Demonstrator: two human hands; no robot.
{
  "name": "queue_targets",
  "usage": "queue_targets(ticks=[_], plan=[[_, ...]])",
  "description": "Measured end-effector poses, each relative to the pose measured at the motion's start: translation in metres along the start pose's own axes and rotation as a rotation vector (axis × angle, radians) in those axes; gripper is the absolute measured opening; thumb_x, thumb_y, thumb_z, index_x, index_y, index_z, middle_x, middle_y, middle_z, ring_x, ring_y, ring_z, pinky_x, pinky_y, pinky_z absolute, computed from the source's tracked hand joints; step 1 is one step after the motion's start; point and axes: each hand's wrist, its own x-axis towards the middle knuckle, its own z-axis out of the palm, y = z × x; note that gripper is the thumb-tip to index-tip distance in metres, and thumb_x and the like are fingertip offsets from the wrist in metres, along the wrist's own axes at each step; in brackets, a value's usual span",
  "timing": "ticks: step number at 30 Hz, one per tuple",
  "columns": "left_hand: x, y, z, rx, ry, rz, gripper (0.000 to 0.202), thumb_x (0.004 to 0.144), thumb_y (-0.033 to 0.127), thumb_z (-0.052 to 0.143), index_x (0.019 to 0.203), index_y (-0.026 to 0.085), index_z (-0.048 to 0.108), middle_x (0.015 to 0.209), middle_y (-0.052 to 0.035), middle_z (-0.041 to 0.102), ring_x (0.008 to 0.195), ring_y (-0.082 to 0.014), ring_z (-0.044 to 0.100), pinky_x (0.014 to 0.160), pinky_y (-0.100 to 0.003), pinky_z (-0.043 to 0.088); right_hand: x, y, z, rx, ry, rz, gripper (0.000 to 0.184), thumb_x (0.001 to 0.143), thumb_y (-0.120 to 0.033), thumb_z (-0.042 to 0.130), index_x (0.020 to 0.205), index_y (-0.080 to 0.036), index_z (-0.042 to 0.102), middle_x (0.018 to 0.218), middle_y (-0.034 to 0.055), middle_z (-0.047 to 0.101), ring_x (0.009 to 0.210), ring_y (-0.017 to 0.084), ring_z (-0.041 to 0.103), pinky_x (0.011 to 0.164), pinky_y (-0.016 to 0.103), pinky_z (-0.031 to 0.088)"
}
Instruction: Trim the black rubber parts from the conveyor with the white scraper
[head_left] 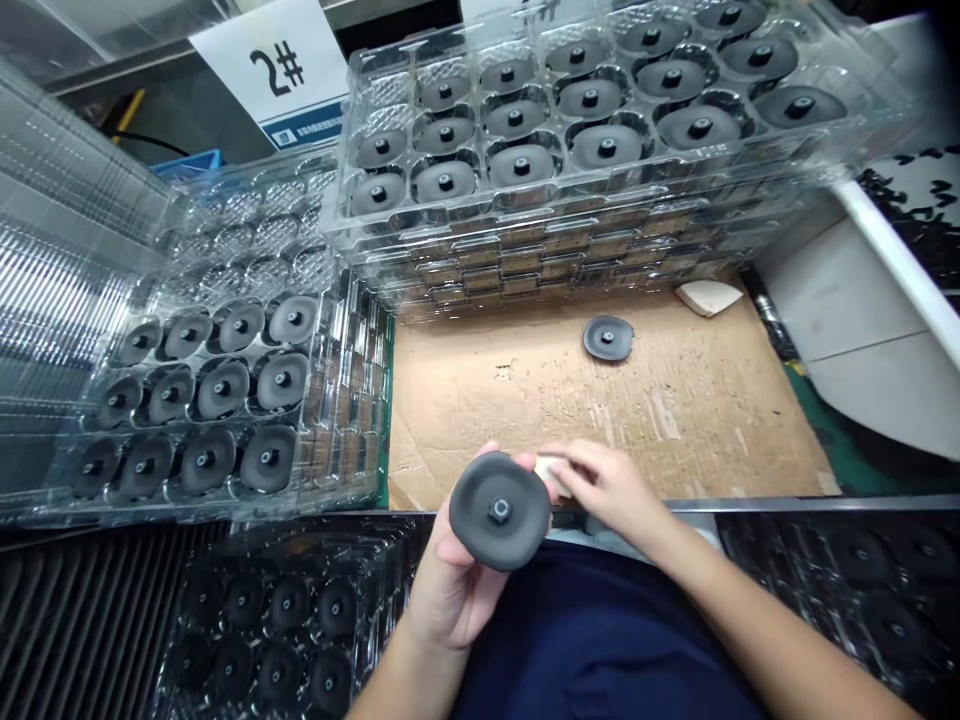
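My left hand point(454, 595) holds a dark grey, rounded-square disc point(525, 500) by its edges, its central stud facing up. Just right of it, my right hand point(619, 490) is closed around a small cream-coloured pad point(551, 470), partly hidden by the fingers and close to the disc's edge. Whether the pad touches the disc, I cannot tell. A second grey disc point(609, 350) lies stud-up on the cardboard point(472, 400) beyond my hands. Near the cardboard's far right corner rests a cream wedge-shaped piece point(709, 297).
A stack of clear plastic trays point(525, 222) filled with similar discs stands at the back. Another tray stack point(337, 400) on the left holds discs in its nearer rows. A white sign point(277, 70) reads "2#". A white-walled bin point(847, 320) borders the right side.
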Motion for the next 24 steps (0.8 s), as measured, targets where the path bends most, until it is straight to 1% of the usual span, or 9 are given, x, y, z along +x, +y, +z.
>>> queue_targets(ticks=[4,7,9,12,14,16,19,21,24], plan=[[0.005,-0.003,0.003,-0.015,0.073,0.14,0.055,0.052,0.041,0.081,0.105,0.033,0.067,0.114,0.0007,0.069,0.104,-0.023,0.064,0.088,-0.029,0.052,0.008,-0.052,-0.027,0.026,0.154,-0.028,0.021,0.09,-0.02,0.05,0.105,-0.02,0.064,0.099,0.0052,0.07,0.077,0.015,0.063,0.06,0.025,0.049],[0.007,-0.005,0.006,0.011,0.146,0.187,0.051,0.054,0.037,0.083,0.103,0.031,0.068,0.112,0.0013,0.069,0.103,-0.0205,0.063,0.088,-0.025,0.051,0.009,-0.088,-0.034,0.078,0.106,-0.415,0.023,0.091,-0.015,0.046,0.107,-0.016,0.063,0.088,0.005,0.07,0.074,0.014,0.061,0.064,0.026,0.048],[0.007,-0.005,0.006,0.021,0.176,0.203,0.049,0.057,0.033,0.082,0.103,0.032,0.067,0.111,0.0019,0.068,0.103,-0.0201,0.063,0.088,-0.025,0.05,0.008,-0.092,-0.033,0.064,0.007,-0.529,0.024,0.09,-0.012,0.045,0.104,-0.014,0.065,0.08,0.0045,0.069,0.07,0.014,0.061,0.064,0.027,0.048],[0.006,-0.004,0.003,0.022,0.223,0.217,0.051,0.055,0.035,0.083,0.104,0.032,0.067,0.111,0.0014,0.068,0.102,-0.0206,0.064,0.087,-0.024,0.051,0.006,-0.078,-0.037,-0.066,-0.059,-0.302,0.02,0.089,-0.014,0.05,0.096,-0.018,0.068,0.076,0.0022,0.068,0.068,0.014,0.061,0.062,0.026,0.047],[0.006,-0.005,0.003,0.028,0.223,0.212,0.056,0.052,0.038,0.084,0.105,0.03,0.067,0.111,0.0003,0.069,0.101,-0.0198,0.064,0.085,-0.021,0.051,0.005,-0.075,-0.043,-0.118,-0.005,-0.184,0.018,0.089,-0.014,0.052,0.099,-0.02,0.067,0.079,0.0013,0.068,0.072,0.014,0.061,0.064,0.025,0.047],[0.005,-0.006,0.006,0.047,0.203,0.216,0.056,0.053,0.036,0.084,0.107,0.029,0.067,0.111,-0.0005,0.069,0.103,-0.018,0.064,0.084,-0.018,0.051,0.003,-0.082,-0.045,-0.075,0.085,-0.222,0.021,0.089,-0.013,0.052,0.106,-0.018,0.063,0.089,0.0023,0.069,0.078,0.013,0.062,0.071,0.025,0.048],[0.004,-0.006,0.01,0.079,0.165,0.195,0.05,0.06,0.033,0.081,0.108,0.03,0.067,0.113,-0.0016,0.068,0.104,-0.0171,0.063,0.084,-0.017,0.051,0.002,-0.101,-0.039,0.063,0.116,-0.453,0.024,0.09,-0.011,0.048,0.11,-0.011,0.061,0.096,0.0065,0.07,0.086,0.015,0.062,0.08,0.027,0.048],[0.004,-0.003,0.009,0.097,0.171,0.181,0.049,0.062,0.032,0.08,0.109,0.034,0.066,0.112,-0.0001,0.069,0.103,-0.0176,0.064,0.085,-0.02,0.052,0.005,-0.108,-0.034,0.125,0.025,-0.492,0.024,0.091,-0.01,0.046,0.109,-0.008,0.062,0.097,0.0077,0.07,0.089,0.016,0.062,0.082,0.028,0.048],[0.005,-0.002,0.004,0.12,0.227,0.228,0.056,0.055,0.029,0.084,0.107,0.039,0.065,0.105,0.005,0.071,0.098,-0.0153,0.066,0.081,-0.017,0.053,0.011,-0.109,-0.027,0.134,-0.15,-0.37,0.021,0.09,-0.008,0.048,0.103,-0.011,0.065,0.093,0.0054,0.068,0.084,0.014,0.062,0.076,0.023,0.049]])
